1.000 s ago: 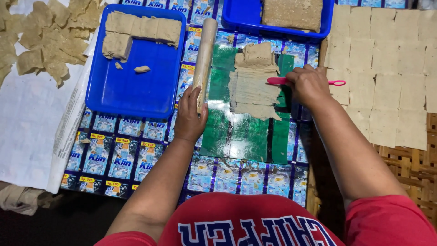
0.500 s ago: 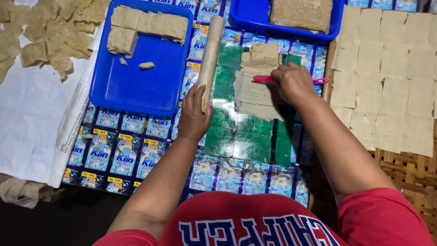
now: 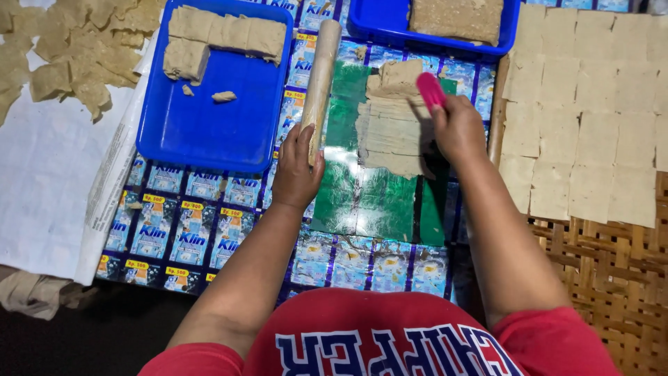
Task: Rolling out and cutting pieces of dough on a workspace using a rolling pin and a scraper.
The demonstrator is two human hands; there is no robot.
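Here, cutting is in hand: the right hand [image 3: 459, 129], clamped on a pink-handled tool [image 3: 431, 90], works the flattened dough sheet [image 3: 393, 132] at frame centre; the left hand [image 3: 296, 170] rests half-open against the wooden rolling pin [image 3: 321, 73]. Next calls for a steady, straight stroke.

**Count of what lies around my hands**

I count two blue trays: one [image 3: 209, 132] just beyond my left hand [image 3: 296, 170], one [image 3: 390, 31] beyond my right hand [image 3: 459, 129]. One wooden rolling pin [image 3: 320, 76] touches my left fingers. One pink-handled tool [image 3: 431, 90] sits in my right grip, over one flattened dough sheet [image 3: 393, 132]. The near tray holds one row of dough blocks [image 3: 223, 31] plus two small crumbs [image 3: 224, 96]. The far tray holds one slab [image 3: 456, 17]. Cut squares [image 3: 591, 111] right of my right hand: too many to count surely.
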